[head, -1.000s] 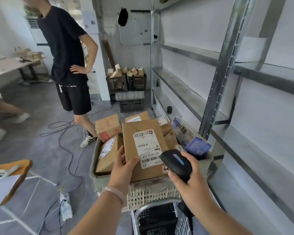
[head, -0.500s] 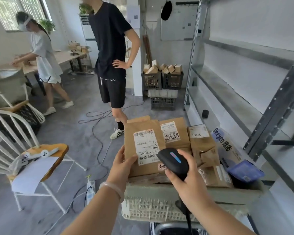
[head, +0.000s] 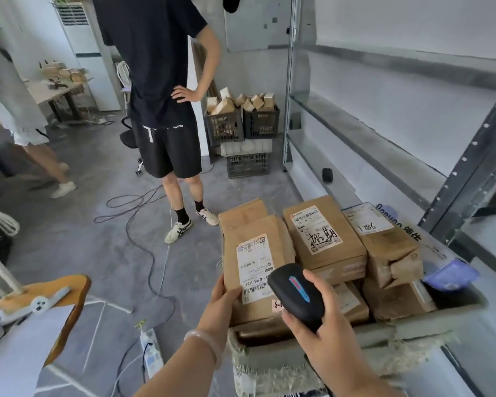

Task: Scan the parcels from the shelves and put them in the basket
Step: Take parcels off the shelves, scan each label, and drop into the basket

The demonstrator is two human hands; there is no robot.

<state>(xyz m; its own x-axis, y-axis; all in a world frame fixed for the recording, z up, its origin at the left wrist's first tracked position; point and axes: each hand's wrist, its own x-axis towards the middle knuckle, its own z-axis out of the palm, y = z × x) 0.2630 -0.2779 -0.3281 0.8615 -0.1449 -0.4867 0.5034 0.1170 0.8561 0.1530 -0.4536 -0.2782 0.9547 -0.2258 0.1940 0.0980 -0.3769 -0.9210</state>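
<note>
Head view: our basket [head: 398, 330] is stuffed with brown parcels [head: 324, 233], plus a blue bag [head: 453, 272] at its right edge. Two black crates [head: 242, 124] by the back wall hold small boxes [head: 241, 103]. The parcel [head: 255, 270] we're on lies on top at the basket's left side. Our left hand [head: 221, 305] grips its near left edge. Our right hand [head: 327, 339] is wrapped round the scanner [head: 298, 296], over the parcel's near right corner. Label faces up, long axis running away from us.
</note>
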